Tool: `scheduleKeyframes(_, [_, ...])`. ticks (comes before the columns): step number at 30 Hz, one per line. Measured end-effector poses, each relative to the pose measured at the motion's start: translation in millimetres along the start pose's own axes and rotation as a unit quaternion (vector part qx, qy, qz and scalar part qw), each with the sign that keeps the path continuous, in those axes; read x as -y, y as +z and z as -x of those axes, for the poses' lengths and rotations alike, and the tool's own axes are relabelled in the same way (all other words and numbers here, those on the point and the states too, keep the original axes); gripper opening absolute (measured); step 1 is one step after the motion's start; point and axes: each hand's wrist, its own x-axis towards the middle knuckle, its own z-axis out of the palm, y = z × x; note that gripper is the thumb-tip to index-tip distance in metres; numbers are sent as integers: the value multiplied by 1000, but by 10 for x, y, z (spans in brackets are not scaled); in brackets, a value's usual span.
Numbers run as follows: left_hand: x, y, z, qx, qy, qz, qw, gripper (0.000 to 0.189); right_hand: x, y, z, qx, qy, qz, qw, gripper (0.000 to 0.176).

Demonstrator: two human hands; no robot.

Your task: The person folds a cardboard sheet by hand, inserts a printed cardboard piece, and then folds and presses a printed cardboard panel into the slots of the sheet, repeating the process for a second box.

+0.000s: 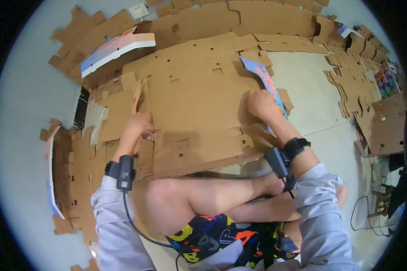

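A large flat brown cardboard sheet [199, 99] with small holes and slots lies in front of my crossed legs. Along its left edge a narrow flap [138, 95] stands partly raised, and my left hand [142, 125] is bent round this edge, fingertips showing on the inner side. The right edge has a flap [266, 79] with blue and red print, tilted up. My right hand [262, 105] is closed at that flap, with its fingers curled inward; the exact hold is partly hidden.
More flattened cardboard [276, 18] leans along the back wall. A folded piece with a printed edge [117, 52] stands at back left, another [54, 176] at far left. Cut cardboard pieces [352, 79] lie stacked on the right. A cardboard box [384, 124] and dark cables [368, 212] are beyond.
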Motion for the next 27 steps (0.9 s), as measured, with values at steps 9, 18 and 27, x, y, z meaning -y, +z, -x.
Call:
scheduleKeyframes(9, [1346,1371,-55,-227,28,590,774,57,-1101,373,256,-48,83,-549,830,55])
scheduleKeyframes(18, [359,653,259,-193,-18,488,851,70,-997,405,402,156,197,-559,790,61])
scheduleKeyframes(27, [338,759,123,-299,88,586,748,45,-260,-155,364,-103,98,-280,949,57])
